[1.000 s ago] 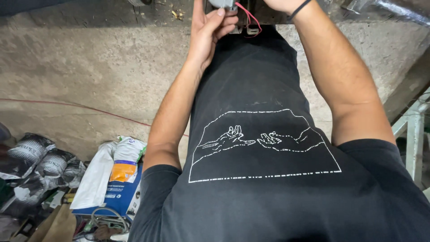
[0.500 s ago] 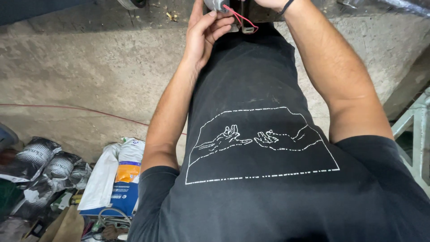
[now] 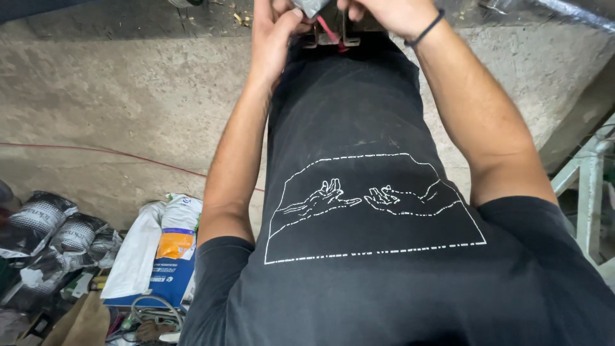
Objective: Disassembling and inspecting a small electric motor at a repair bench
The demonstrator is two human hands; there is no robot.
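Both hands are up at the top edge of the view, working on a small dark metal part (image 3: 333, 29) that sits just above the black T-shirt (image 3: 371, 211). The left hand (image 3: 272, 38) has its fingers curled in against the left side of that part, thumb pressed toward it, so it is gripping there. The right hand (image 3: 384, 13) is closed over the part's top right, though it is cut off by the frame edge and exactly what its fingers pinch cannot be told; a dark band (image 3: 426, 29) circles its wrist. A short red wire (image 3: 328, 31) runs down from between the two hands across the part, and a grey piece (image 3: 311, 6) shows just above it. Behind the hands lies a rough concrete slab (image 3: 128, 96), with a thin red cord (image 3: 115, 154) trailing over it well left of the shirt. Down at the lower left of the shirt, a pile of bags: a white, orange and blue sack (image 3: 173, 250) and crumpled grey sacks (image 3: 57, 230) beyond it. To the shirt's right stands a pale green metal frame (image 3: 589, 192).
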